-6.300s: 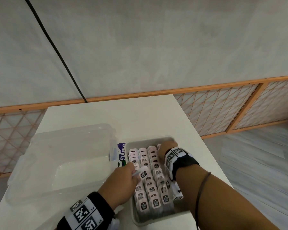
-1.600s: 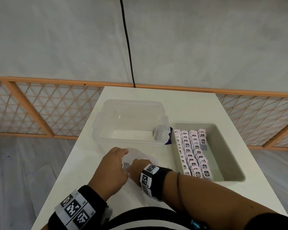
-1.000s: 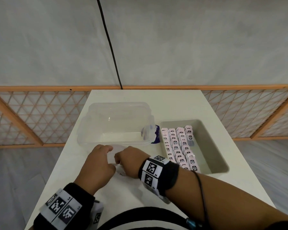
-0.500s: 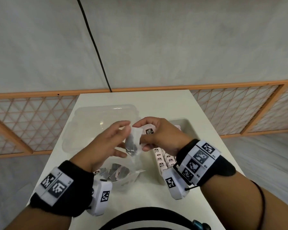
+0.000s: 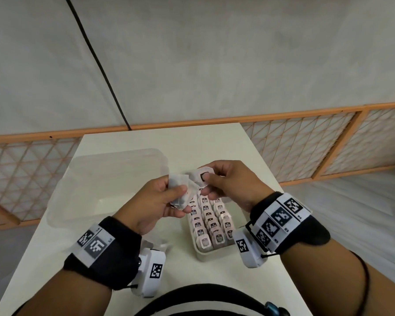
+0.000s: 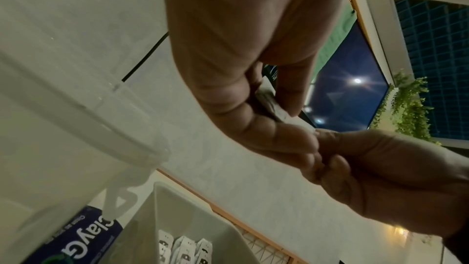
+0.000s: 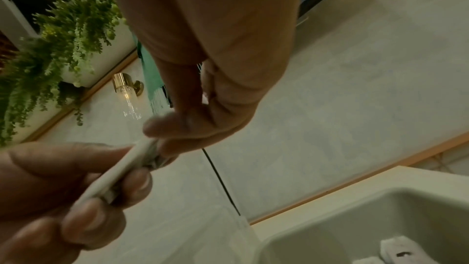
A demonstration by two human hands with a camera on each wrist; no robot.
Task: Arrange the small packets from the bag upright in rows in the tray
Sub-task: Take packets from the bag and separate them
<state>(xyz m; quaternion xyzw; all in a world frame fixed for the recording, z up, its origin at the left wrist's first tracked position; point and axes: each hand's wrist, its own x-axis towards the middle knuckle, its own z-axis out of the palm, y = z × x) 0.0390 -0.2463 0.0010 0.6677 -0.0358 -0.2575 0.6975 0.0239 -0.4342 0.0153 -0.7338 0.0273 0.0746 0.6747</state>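
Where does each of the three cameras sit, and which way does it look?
Head: on the head, looking down at the table; both hands hold a packet above the tray.
Left wrist: under the left hand, looking up along its fingers.
Right wrist: under the right hand, looking up along it.
Shared: both wrist views show both hands, the packet and the tray.

Two bare hands are showing: the left hand [image 5: 156, 205] and the right hand [image 5: 232, 184]. One grey rectangular plastic tray [image 5: 200, 255] is sitting at five o'clock, carrying three rows of small pink-and-white paper packets [image 5: 211, 221]. One clear plastic lidded box [image 5: 105, 185] is lying at nine o'clock.
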